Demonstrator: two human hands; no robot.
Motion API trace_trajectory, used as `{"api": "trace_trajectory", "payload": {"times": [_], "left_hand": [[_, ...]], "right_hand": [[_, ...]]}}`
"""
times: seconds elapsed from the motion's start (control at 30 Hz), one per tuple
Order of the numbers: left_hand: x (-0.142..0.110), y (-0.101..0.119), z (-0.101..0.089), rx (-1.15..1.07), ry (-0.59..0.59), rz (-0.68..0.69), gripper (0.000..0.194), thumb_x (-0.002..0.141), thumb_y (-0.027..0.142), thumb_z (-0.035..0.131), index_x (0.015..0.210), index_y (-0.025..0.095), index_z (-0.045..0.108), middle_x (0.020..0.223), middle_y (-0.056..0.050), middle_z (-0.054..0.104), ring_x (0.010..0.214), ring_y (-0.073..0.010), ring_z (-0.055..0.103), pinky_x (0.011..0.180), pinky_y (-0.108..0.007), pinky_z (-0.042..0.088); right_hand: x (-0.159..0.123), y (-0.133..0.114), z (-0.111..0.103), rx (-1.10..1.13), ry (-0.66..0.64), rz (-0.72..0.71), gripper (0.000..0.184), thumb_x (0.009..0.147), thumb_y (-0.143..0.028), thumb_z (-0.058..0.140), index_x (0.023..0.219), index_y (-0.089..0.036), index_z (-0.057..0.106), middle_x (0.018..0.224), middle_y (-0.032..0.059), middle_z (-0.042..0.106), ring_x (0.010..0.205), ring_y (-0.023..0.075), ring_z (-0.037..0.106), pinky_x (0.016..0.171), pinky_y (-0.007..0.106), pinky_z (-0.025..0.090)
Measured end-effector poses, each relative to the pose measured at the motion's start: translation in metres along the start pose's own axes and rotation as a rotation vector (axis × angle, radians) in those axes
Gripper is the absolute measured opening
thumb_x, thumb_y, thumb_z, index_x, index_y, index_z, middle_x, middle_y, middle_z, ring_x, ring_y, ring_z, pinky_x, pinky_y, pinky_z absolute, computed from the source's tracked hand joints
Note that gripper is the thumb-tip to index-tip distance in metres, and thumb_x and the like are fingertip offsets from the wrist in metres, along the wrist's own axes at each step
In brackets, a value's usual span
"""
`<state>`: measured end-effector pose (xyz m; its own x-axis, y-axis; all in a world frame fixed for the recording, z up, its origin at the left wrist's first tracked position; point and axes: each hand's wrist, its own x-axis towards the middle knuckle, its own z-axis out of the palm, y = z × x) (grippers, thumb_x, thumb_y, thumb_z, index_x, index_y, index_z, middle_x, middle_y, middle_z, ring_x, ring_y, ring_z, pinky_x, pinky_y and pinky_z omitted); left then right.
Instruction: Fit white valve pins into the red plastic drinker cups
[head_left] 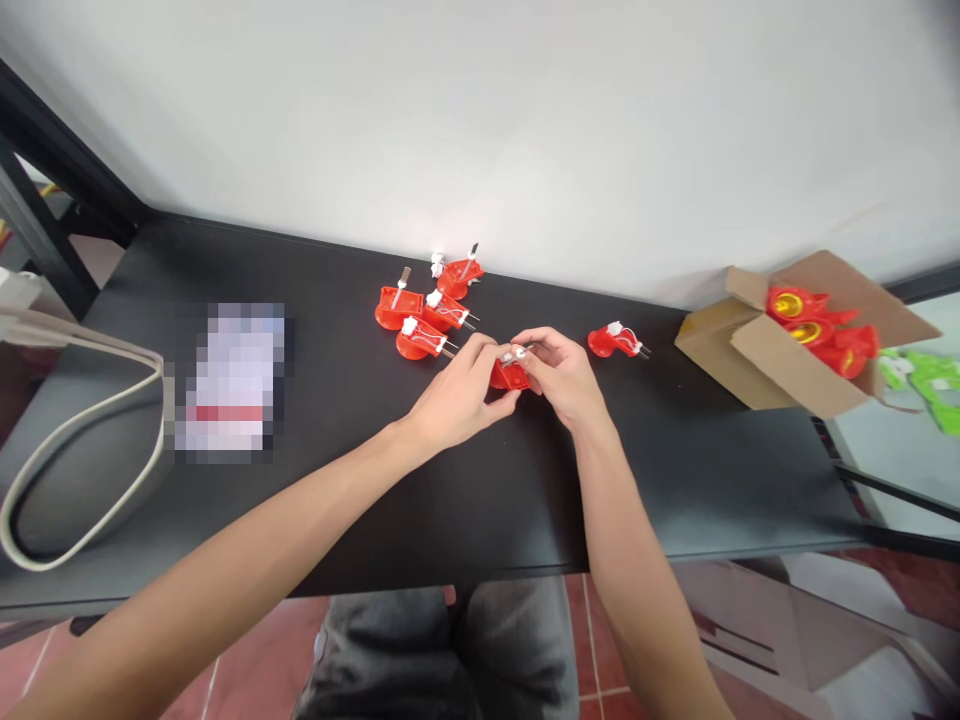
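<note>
Both hands meet over the middle of the black table around a red plastic housing [512, 376] with small white and metal parts on top. My left hand [461, 393] grips the housing from the left, thumb at its near edge and fingers at the far side. From the right, my right hand [564, 378] closes thumb and fingers on the same piece, at the white parts; exactly what its fingertips pinch is partly hidden. Just left of the hands lies a group of similar red housings [401, 308], with white pieces, wires and metal prongs. Another red housing [616, 340] rests to the right.
An open cardboard box [720, 355] holding several red and yellow pieces [806, 332] stands at the right. Green pieces [937, 385] lie beyond it. Leftward are a blurred-out rectangular item [232, 375] and a looped pale cable [82, 400]. A white wall [480, 130] borders the table's [465, 510] back.
</note>
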<state>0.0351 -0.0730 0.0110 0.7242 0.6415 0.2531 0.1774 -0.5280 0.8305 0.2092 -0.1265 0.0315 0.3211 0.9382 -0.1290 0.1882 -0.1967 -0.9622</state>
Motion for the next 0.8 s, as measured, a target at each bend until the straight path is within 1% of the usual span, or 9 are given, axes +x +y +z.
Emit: {"api": "trace_trajectory", "payload": {"times": [0.1, 0.2, 0.3, 0.4, 0.47, 0.53, 0.6, 0.7, 0.8], "left_hand": [[0.0, -0.001, 0.0, 0.002, 0.001, 0.003, 0.037, 0.091, 0.026, 0.062, 0.125, 0.017, 0.051, 0.122, -0.012, 0.055, 0.1, -0.0212, 0.065, 0.089, -0.042, 0.06], [-0.001, -0.001, 0.0, -0.012, -0.002, -0.005, 0.039, 0.092, 0.027, 0.062, 0.127, 0.017, 0.051, 0.124, -0.013, 0.055, 0.103, -0.0227, 0.065, 0.091, -0.043, 0.06], [-0.001, 0.0, -0.001, -0.039, -0.007, -0.013, 0.051, 0.092, 0.029, 0.061, 0.139, 0.019, 0.045, 0.138, -0.015, 0.051, 0.121, -0.0275, 0.062, 0.1, -0.047, 0.058], [-0.002, 0.001, -0.003, -0.072, -0.045, 0.001, 0.069, 0.091, 0.028, 0.06, 0.153, 0.024, 0.03, 0.156, -0.015, 0.039, 0.142, -0.0313, 0.048, 0.11, -0.05, 0.052], [-0.002, 0.001, -0.004, -0.079, -0.088, 0.006, 0.073, 0.09, 0.024, 0.058, 0.156, 0.026, 0.026, 0.159, -0.014, 0.038, 0.146, -0.0312, 0.044, 0.112, -0.051, 0.051], [-0.002, 0.001, -0.004, -0.073, -0.114, 0.001, 0.071, 0.09, 0.022, 0.056, 0.155, 0.025, 0.028, 0.156, -0.015, 0.043, 0.144, -0.0308, 0.046, 0.112, -0.051, 0.051], [-0.002, 0.0, -0.004, -0.064, -0.112, 0.005, 0.067, 0.091, 0.021, 0.055, 0.154, 0.023, 0.032, 0.152, -0.015, 0.046, 0.14, -0.0302, 0.049, 0.11, -0.05, 0.052], [-0.002, -0.001, -0.002, -0.052, -0.09, 0.014, 0.063, 0.091, 0.023, 0.056, 0.152, 0.023, 0.035, 0.147, -0.015, 0.047, 0.128, -0.0281, 0.058, 0.104, -0.048, 0.056], [-0.003, -0.003, -0.001, -0.034, -0.084, 0.005, 0.062, 0.092, 0.027, 0.058, 0.15, 0.023, 0.037, 0.139, -0.014, 0.048, 0.108, -0.0231, 0.065, 0.094, -0.044, 0.06]], "right_hand": [[0.0, 0.001, -0.001, -0.002, -0.025, 0.002, 0.034, 0.079, -0.05, 0.079, 0.095, -0.021, 0.069, 0.081, -0.0004, 0.066, 0.051, 0.0068, 0.044, 0.045, 0.024, 0.036], [0.0, 0.001, -0.006, 0.016, -0.055, 0.003, 0.031, 0.083, -0.049, 0.077, 0.097, -0.022, 0.071, 0.085, 0.0004, 0.067, 0.055, 0.0076, 0.048, 0.047, 0.024, 0.04], [-0.001, 0.0, -0.017, -0.015, -0.047, 0.0, 0.031, 0.086, -0.051, 0.072, 0.099, -0.023, 0.072, 0.09, 0.0034, 0.069, 0.07, 0.0136, 0.059, 0.05, 0.024, 0.043], [-0.003, -0.002, -0.031, -0.132, -0.024, -0.024, 0.028, 0.088, -0.048, 0.069, 0.101, -0.023, 0.072, 0.099, 0.0064, 0.072, 0.089, 0.0198, 0.065, 0.06, 0.029, 0.048], [-0.005, -0.003, -0.039, -0.264, -0.076, -0.045, 0.024, 0.088, -0.042, 0.068, 0.102, -0.023, 0.073, 0.105, 0.0065, 0.073, 0.092, 0.0208, 0.064, 0.072, 0.034, 0.05], [-0.007, -0.003, -0.043, -0.402, -0.158, -0.07, 0.022, 0.086, -0.038, 0.07, 0.103, -0.025, 0.075, 0.111, 0.0062, 0.073, 0.092, 0.0219, 0.063, 0.075, 0.038, 0.048], [-0.007, -0.003, -0.044, -0.494, -0.199, -0.1, 0.021, 0.084, -0.038, 0.072, 0.1, -0.026, 0.077, 0.113, 0.0062, 0.073, 0.094, 0.024, 0.061, 0.075, 0.039, 0.046], [-0.007, -0.003, -0.04, -0.518, -0.195, -0.131, 0.018, 0.084, -0.042, 0.072, 0.091, -0.027, 0.077, 0.11, 0.006, 0.073, 0.101, 0.026, 0.059, 0.081, 0.041, 0.045], [-0.007, -0.004, -0.037, -0.507, -0.208, -0.137, 0.017, 0.084, -0.042, 0.072, 0.092, -0.027, 0.076, 0.112, 0.0053, 0.071, 0.104, 0.0258, 0.059, 0.084, 0.042, 0.046]]}}
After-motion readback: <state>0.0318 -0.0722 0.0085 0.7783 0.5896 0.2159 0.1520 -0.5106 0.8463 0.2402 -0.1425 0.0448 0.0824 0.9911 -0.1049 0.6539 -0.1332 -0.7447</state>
